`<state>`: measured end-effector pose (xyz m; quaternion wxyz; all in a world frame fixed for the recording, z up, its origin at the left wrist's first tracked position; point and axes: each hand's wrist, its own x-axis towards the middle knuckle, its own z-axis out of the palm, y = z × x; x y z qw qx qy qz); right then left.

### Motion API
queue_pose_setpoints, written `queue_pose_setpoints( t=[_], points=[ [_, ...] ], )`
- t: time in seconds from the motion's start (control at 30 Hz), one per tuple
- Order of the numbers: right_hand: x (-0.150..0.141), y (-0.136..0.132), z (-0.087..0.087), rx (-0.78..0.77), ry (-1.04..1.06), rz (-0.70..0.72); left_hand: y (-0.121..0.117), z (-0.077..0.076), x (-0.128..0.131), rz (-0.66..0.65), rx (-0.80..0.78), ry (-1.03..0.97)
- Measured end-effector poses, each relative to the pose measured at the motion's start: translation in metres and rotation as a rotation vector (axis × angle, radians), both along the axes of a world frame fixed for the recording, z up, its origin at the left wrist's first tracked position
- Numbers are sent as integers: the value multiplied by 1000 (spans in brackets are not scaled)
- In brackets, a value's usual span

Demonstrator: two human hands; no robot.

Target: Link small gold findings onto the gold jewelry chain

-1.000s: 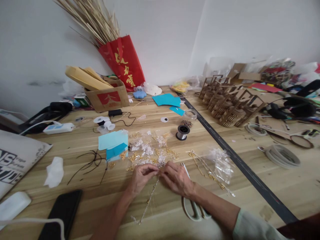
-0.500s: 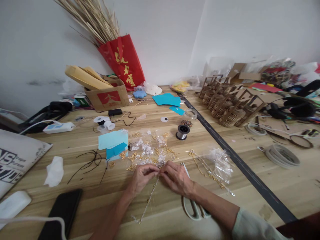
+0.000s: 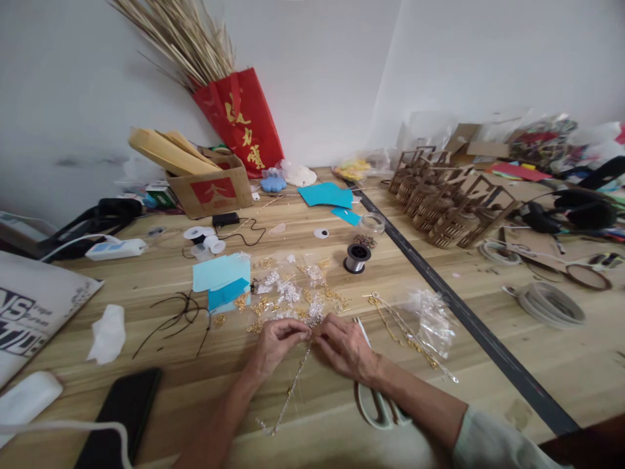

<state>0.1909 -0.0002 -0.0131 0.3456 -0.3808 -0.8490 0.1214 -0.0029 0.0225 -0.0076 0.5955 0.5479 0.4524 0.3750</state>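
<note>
My left hand (image 3: 279, 344) and my right hand (image 3: 346, 346) meet fingertip to fingertip at the middle front of the table, both pinched closed. From between them a beaded chain (image 3: 289, 392) in silver and gold runs down toward me, its lower end bent on the wood. The left fingers pinch its upper end; what the right fingertips hold is too small to make out. Loose silver beads (image 3: 315, 309) and gold beads (image 3: 261, 306) lie in piles just beyond my fingers. Scissors (image 3: 378, 407) with pale handles lie partly under my right forearm.
A wire spool (image 3: 357, 259) stands beyond my hands. Finished-looking chains (image 3: 405, 335) and a clear plastic bag (image 3: 432, 319) lie to the right. At the left are black cords (image 3: 178, 322), blue paper (image 3: 227, 294) and a phone (image 3: 120, 417). Small wooden lanterns (image 3: 452, 221) stand far right.
Almost nothing differs. Both hands stay pinched together at the same spot, and the chain hangs as before.
</note>
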Motion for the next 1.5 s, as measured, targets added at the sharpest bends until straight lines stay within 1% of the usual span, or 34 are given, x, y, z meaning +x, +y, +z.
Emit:
queue_pose_setpoints(
  t=[0.2,0.4,0.93,1.33,1.5],
  points=[
    [0,0,0,9,8,-7,0,2,0,1,15,22],
    [0,-1,1,-17,-7,0,-1,2,0,-4,24,22],
    [-1,-1,2,7,-15,-9,-1,2,-1,-15,64,30],
    [-1,0,1,-2,-7,6,-1,0,0,-21,62,26],
    [0,0,0,-3,7,16,-3,3,0,-23,43,34]
  ],
)
